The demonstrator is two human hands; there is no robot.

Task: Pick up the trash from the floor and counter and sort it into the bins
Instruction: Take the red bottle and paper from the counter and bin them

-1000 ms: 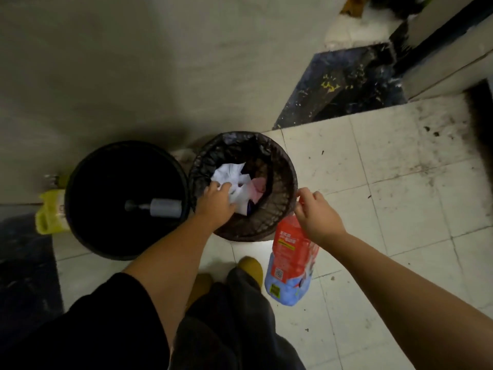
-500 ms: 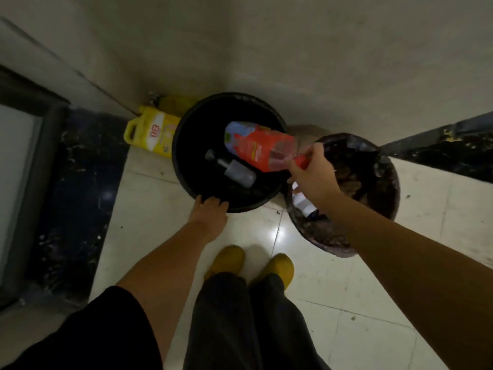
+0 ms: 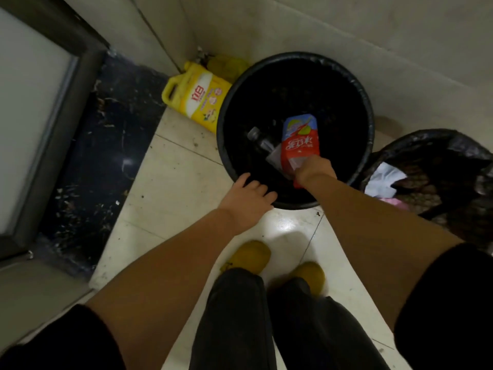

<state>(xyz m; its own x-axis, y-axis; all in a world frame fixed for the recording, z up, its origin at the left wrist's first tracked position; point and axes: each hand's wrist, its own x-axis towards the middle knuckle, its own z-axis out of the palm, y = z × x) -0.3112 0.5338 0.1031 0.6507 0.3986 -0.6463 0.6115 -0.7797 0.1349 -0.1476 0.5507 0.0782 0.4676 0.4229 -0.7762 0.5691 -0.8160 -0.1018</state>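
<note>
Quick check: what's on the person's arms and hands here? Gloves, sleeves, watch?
Both hands are bare: no gloves on the left hand or the right hand, and no watch or band visible at either wrist. Forearms are uncovered. Short black sleeves end around the elbows on both sides. No markings visible.

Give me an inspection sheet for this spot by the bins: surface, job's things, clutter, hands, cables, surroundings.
Surface: pale tiled floor, grubby, with a dark speckled strip along the left.
Job's things: red-labelled bottle lowered into the round black bin, beside a clear bottle already inside; lined bin to the right holds white paper.
Clutter: yellow jug on the floor behind the black bin.
Hands: right hand grips the red-labelled bottle's neck end; left hand rests open on the black bin's near rim.
Cables: nothing seen.
Surroundings: plain wall behind, dark-framed panel at left.
</note>
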